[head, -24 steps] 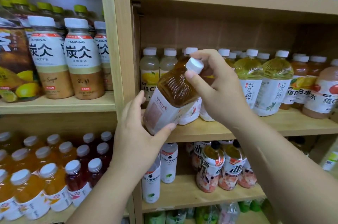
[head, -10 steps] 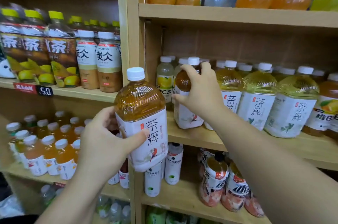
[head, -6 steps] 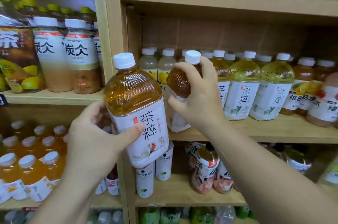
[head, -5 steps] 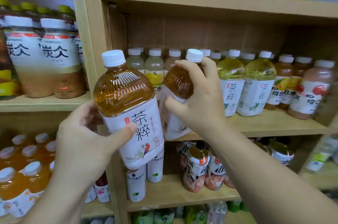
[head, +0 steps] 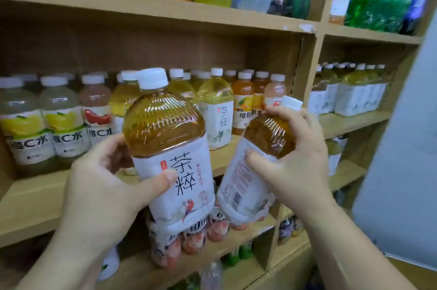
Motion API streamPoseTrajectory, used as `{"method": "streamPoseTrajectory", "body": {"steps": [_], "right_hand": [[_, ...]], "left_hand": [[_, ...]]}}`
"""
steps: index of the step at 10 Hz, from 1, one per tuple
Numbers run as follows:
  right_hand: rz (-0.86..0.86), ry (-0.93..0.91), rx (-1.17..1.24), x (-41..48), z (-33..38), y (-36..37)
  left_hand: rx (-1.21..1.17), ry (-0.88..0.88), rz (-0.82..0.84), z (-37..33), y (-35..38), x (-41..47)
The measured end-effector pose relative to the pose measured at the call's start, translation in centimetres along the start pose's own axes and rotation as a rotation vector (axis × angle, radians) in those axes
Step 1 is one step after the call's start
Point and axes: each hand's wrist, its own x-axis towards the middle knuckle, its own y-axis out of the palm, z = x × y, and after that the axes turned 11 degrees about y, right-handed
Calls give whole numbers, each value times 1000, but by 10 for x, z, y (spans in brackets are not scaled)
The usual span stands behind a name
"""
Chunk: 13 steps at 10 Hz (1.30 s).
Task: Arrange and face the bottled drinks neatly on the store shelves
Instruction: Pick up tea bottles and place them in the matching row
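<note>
My left hand (head: 104, 185) grips an amber tea bottle (head: 170, 147) with a white cap and a white label, upright, its front characters facing me. My right hand (head: 295, 162) holds a second tea bottle (head: 250, 178) of the same kind, tilted to the right with its barcode side toward me. Both bottles hang in the air in front of the middle wooden shelf (head: 30, 204). Behind them on that shelf stand yellow-green tea bottles (head: 216, 110), vitamin C water bottles (head: 63, 121) to the left and orange drinks (head: 243, 102) to the right.
A vertical wooden divider (head: 307, 69) separates this bay from the right bay holding pale tea bottles (head: 354, 93). The top shelf (head: 151, 6) carries large juice bottles. Lower shelves hold small pink-labelled bottles (head: 194, 237). A pale wall panel (head: 402, 159) stands at the far right.
My right hand has lifted the second tea bottle off the shelf and tilted it to the right. My view has swung to the right; the left bay is out of sight.
</note>
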Motion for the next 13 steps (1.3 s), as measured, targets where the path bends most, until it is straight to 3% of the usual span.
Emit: {"method": "streamPoseTrajectory", "body": {"steps": [2,6,9,13], "right_hand": [[-89,48,-64,24,-81,-82],[-79,83,-127,89,-234,-230],[-60,132,-193,125,-312,-260],[-144,105,-252,206,-360,-268]], "left_hand": [[-149,0,45,-25,121,-3],[-92,-85,53,-56,334,-19],[43,-62,24,-52,404,5],[141,206,-70,-64,454,84]]}}
